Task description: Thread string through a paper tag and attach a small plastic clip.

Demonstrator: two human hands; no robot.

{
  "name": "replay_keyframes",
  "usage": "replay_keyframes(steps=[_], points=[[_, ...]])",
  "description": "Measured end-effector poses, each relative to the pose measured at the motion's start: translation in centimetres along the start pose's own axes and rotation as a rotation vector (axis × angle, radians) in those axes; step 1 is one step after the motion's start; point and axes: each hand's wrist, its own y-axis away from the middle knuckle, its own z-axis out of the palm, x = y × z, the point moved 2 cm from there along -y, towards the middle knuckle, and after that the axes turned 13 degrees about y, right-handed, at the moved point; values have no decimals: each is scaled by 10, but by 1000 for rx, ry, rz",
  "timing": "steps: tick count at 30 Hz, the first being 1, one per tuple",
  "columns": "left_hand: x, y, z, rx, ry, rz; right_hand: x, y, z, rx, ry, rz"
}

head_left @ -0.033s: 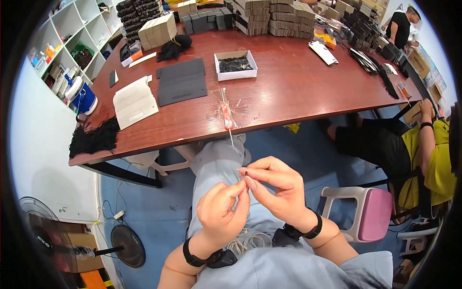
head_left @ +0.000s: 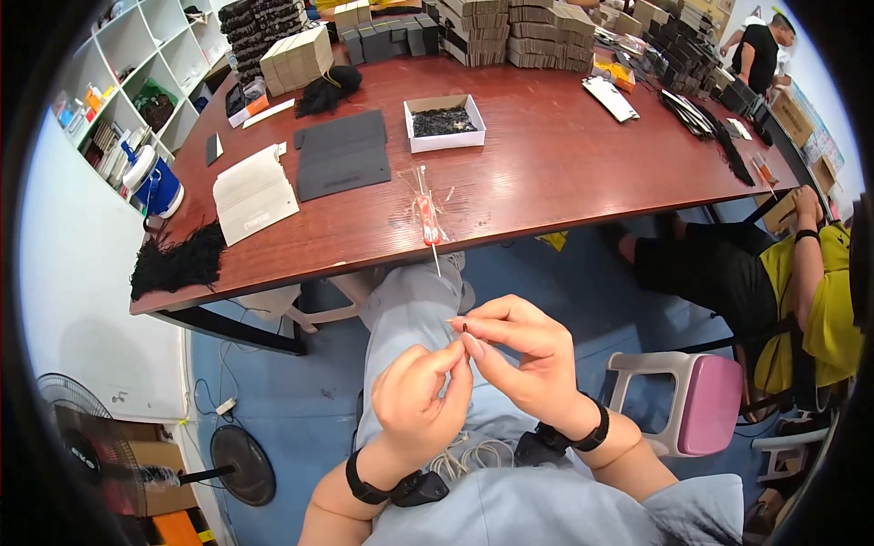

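My left hand (head_left: 421, 400) and my right hand (head_left: 528, 355) meet above my lap, fingertips almost touching. Between the pinched thumbs and forefingers shows a tiny dark strand-like piece (head_left: 465, 329), too small to name more exactly. Both hands are closed on it; most of it is hidden by the fingers. Beyond them, a red-handled screwdriver-like tool (head_left: 428, 218) with a thin metal shaft lies at the table's front edge, its shaft jutting over. Further back stands a white open box (head_left: 448, 141) holding many small black pieces.
On the red-brown table (head_left: 537, 164) lie a black sheet (head_left: 342, 156), a cream sheet (head_left: 255, 196) and black cords (head_left: 180, 259). Stacks of cards (head_left: 475, 36) line its back. A pink-topped stool (head_left: 710, 405) and a seated person in yellow are at right; a fan (head_left: 86, 446) stands at left.
My hands stay where they were, still pinching the dark piece. Some thin dark strands now show over my sleeve at the lower right.
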Motion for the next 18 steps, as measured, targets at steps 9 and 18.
replay_keyframes(steps=[9, 18], points=[[0, 0, 7, 28, -125, 75, 1, 1, 7, 67, -99, 109], [1, -4, 4, 30, -29, 9, 2, 1, 10, 172, -163, 88]])
